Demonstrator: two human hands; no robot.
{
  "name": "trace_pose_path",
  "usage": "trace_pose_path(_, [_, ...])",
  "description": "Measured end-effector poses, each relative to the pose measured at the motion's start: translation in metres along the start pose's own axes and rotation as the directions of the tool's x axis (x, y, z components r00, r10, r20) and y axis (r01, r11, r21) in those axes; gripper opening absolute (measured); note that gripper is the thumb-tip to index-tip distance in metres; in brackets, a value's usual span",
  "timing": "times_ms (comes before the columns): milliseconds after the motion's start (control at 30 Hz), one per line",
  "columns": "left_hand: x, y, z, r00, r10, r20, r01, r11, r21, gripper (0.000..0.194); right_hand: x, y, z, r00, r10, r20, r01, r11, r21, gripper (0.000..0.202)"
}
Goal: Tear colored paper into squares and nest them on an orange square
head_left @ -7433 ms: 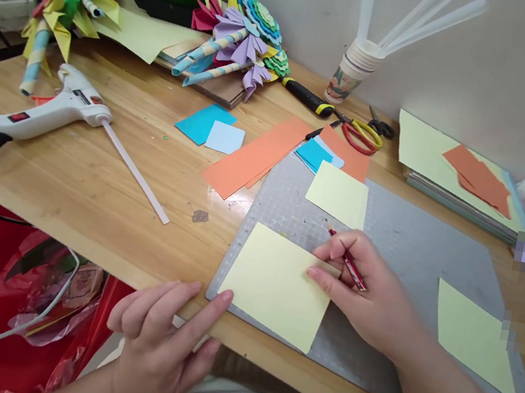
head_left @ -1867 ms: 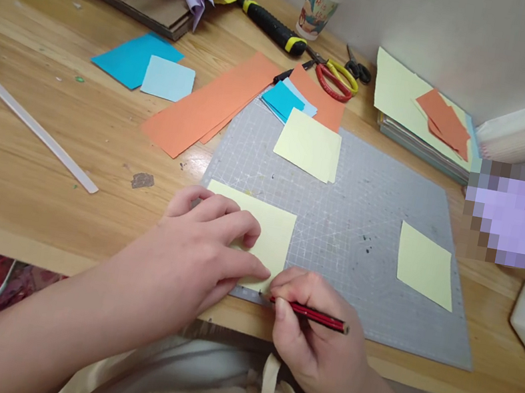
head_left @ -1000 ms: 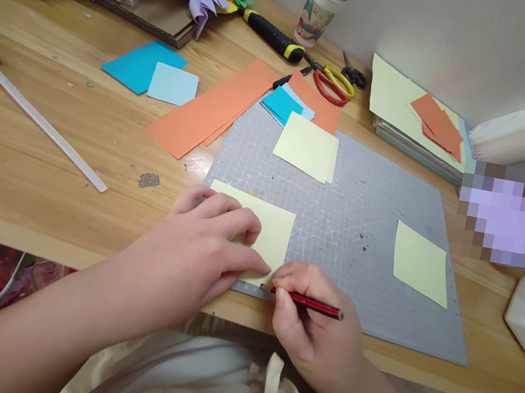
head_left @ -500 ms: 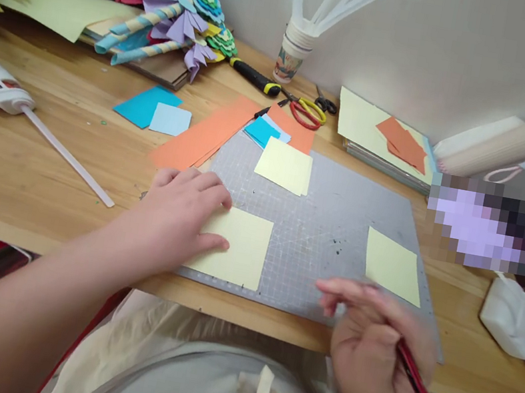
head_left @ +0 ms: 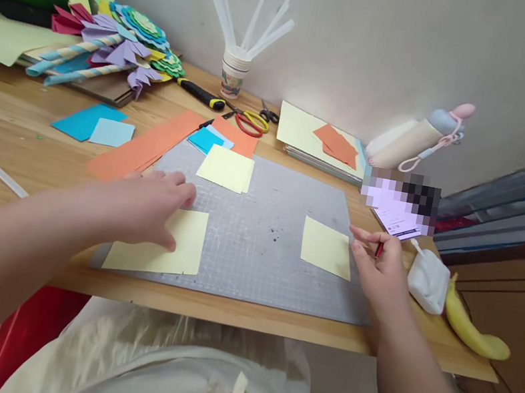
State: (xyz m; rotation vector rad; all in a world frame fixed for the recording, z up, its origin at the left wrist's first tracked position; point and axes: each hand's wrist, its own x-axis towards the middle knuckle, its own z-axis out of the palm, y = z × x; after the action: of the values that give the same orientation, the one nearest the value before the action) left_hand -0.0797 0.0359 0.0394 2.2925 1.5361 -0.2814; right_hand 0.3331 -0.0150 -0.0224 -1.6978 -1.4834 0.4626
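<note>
My left hand (head_left: 151, 207) rests, fingers apart, over a pale yellow sheet (head_left: 187, 244) at the left front of the grey cutting mat (head_left: 258, 223). My right hand (head_left: 380, 265) is at the mat's right edge, fingers bent round a thin dark red tool (head_left: 379, 249) that is mostly hidden. Its fingertips are beside the right edge of a smaller yellow sheet (head_left: 327, 247). More yellow squares (head_left: 225, 168) lie at the mat's back, overlapping small blue pieces (head_left: 206, 140) and orange paper (head_left: 240, 135).
Behind the mat are scissors (head_left: 251, 123), a cutter (head_left: 202, 94), a paper cup of glue sticks (head_left: 234, 73) and a paper stack (head_left: 324, 133). A phone (head_left: 399, 210), a white case (head_left: 429, 280) and a banana (head_left: 473, 325) lie right. Paper flowers (head_left: 127, 44) lie back left.
The view has shifted to the right. My right hand has moved forward from the mat's front edge to beside the small yellow sheet, still holding the red tool. My left hand stays by its sheet.
</note>
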Motion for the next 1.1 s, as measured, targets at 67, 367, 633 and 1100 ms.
trace_pose_path(67, [0.001, 0.000, 0.001, 0.995, -0.085, 0.051, 0.086, 0.996, -0.028, 0.052, -0.005, -0.006, 0.002, 0.999, -0.039, 0.025, 0.038, 0.999, 0.029, 0.029])
trace_pose_path(367, [0.001, 0.027, -0.025, 0.994, 0.023, 0.104, 0.016, 0.935, -0.353, 0.029, -0.038, -0.066, 0.033, 0.947, -0.124, 0.295, 0.086, 0.987, 0.139, 0.019])
trace_pose_path(633, [0.074, 0.094, -0.033, 0.974, -0.046, -0.220, -0.055, 0.902, -0.429, 0.027, 0.030, -0.036, 0.017, 0.977, -0.028, 0.213, 0.077, 0.972, -0.224, 0.031])
trace_pose_path(1100, [0.054, 0.107, 0.003, 0.898, 0.119, -0.423, -0.260, 0.920, -0.293, 0.046, 0.047, -0.061, -0.005, 0.775, 0.087, 0.626, 0.067, 0.974, -0.218, 0.032])
